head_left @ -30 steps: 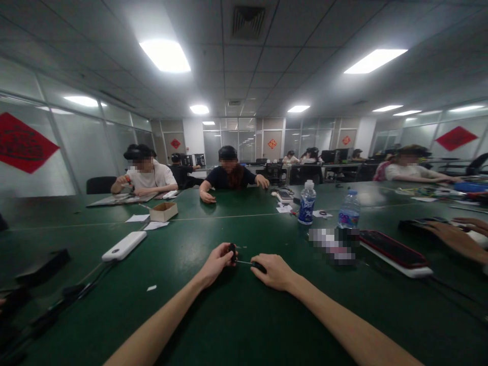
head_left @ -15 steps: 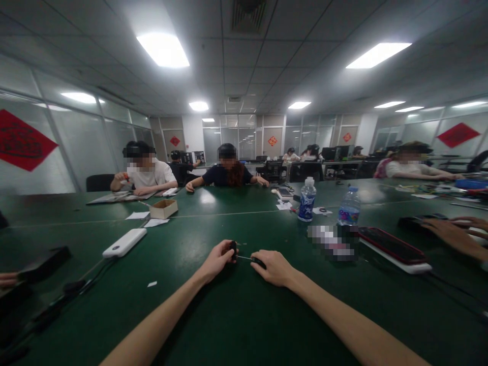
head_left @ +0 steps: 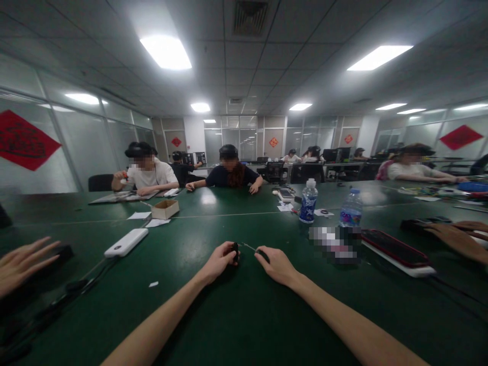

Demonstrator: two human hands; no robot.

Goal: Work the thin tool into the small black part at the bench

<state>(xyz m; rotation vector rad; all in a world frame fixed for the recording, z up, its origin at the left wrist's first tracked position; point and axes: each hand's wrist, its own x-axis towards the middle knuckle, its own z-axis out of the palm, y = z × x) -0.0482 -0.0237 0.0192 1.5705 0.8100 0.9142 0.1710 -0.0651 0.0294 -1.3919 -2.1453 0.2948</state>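
Over the green table [head_left: 206, 315], my left hand [head_left: 217, 263] is closed around a small black object [head_left: 236, 249]; its kind is too small to make out. Opposite it, my right hand [head_left: 279, 265] grips a screwdriver [head_left: 262, 252] by its dark handle. The thin metal shaft slants up and to the left, its tip apart from the black object. My fingers hide part of both things.
A white power bank [head_left: 126, 242] with cables lies left, near a co-worker's spread hand [head_left: 26, 264]. Rightward stand two bottles [head_left: 308, 203] and a red-edged phone [head_left: 394, 247] on a white block. A small open box [head_left: 165, 209] sits farther back. Other people sit around.
The screwdriver's shaft has swung away from the black object and now tilts upward. At the left, a co-worker's hand has come into view with fingers spread.
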